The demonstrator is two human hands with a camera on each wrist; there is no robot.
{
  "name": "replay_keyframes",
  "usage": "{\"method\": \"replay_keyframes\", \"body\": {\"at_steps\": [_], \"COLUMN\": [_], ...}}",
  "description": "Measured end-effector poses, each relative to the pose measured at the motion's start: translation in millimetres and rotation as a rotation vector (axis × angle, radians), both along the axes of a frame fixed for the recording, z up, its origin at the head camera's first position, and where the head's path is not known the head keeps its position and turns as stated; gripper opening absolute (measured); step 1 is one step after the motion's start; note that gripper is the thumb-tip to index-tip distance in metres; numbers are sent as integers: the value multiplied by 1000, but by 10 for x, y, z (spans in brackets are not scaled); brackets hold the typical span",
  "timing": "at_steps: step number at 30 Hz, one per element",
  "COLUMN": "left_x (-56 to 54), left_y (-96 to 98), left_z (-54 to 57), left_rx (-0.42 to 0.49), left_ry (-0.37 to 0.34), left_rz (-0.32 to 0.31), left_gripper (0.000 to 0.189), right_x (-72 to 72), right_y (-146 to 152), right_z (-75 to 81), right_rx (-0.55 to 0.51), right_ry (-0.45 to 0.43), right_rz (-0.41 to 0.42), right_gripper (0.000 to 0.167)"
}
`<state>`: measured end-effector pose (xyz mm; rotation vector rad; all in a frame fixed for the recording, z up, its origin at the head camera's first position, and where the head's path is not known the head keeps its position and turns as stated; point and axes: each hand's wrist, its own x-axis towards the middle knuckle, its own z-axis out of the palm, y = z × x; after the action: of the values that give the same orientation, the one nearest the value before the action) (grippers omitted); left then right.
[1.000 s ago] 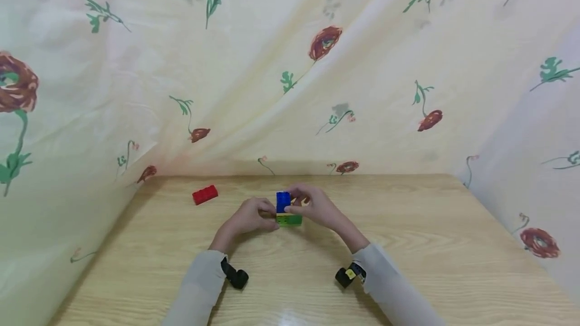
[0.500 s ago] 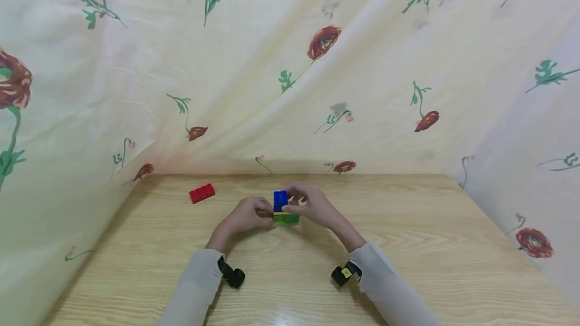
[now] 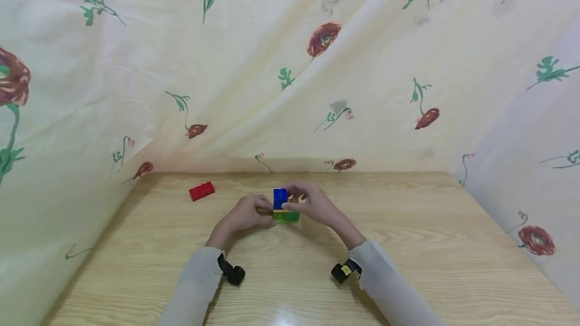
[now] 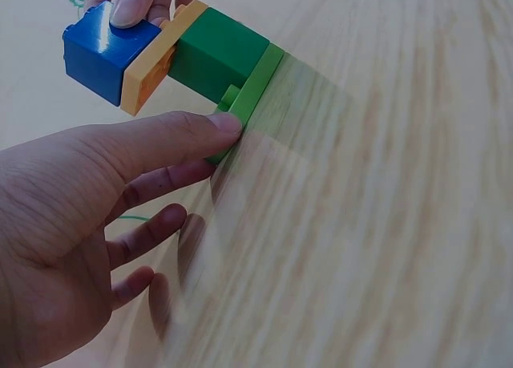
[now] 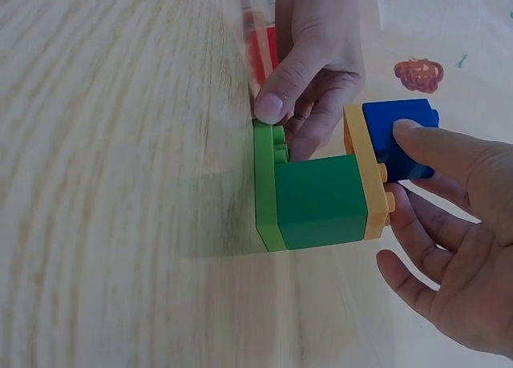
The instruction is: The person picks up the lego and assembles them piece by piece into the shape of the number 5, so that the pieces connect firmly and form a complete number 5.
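Both hands hold a small stack of toy building bricks that stands on the table. Its base is a light green flat plate (image 5: 267, 196), with a dark green brick (image 5: 321, 204) on one end. An orange-yellow flat plate (image 5: 368, 175) lies across the top, overhanging toward the left hand. On that overhanging end sits a blue brick (image 3: 279, 199). My left hand (image 3: 246, 213) pinches the free end of the light green plate between thumb and index finger. My right hand (image 3: 317, 205) pinches the blue brick, its thumb against one face.
A red brick (image 3: 201, 191) lies on the wooden table (image 3: 290, 275) to the left, beyond the left hand. Flower-patterned cloth (image 3: 254, 64) hangs behind the table and at both sides. Each wrist carries a small black camera.
The head view has shifted slightly. Both hands keep their hold, and the brick stack and red brick stay in place.
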<state>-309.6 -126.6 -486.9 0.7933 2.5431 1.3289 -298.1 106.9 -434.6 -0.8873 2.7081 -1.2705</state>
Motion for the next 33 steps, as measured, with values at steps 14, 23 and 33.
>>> {"method": "replay_keyframes", "body": {"at_steps": [14, 23, 33], "left_x": [-13, -30, -18], "left_y": [-10, 9, 12], "left_z": [-16, 3, 9], "left_rx": [1, -9, -9], "left_ry": [-2, -12, -20], "left_rz": [8, 15, 17], "left_gripper": [19, 19, 19], "right_x": [-11, 20, -12], "right_y": [-13, -7, 23], "right_z": [-15, 5, -32], "right_rx": [1, -10, 7], "right_ry": [0, 17, 14], "right_rz": [-5, -28, -56], "right_gripper": [33, 37, 38]}}
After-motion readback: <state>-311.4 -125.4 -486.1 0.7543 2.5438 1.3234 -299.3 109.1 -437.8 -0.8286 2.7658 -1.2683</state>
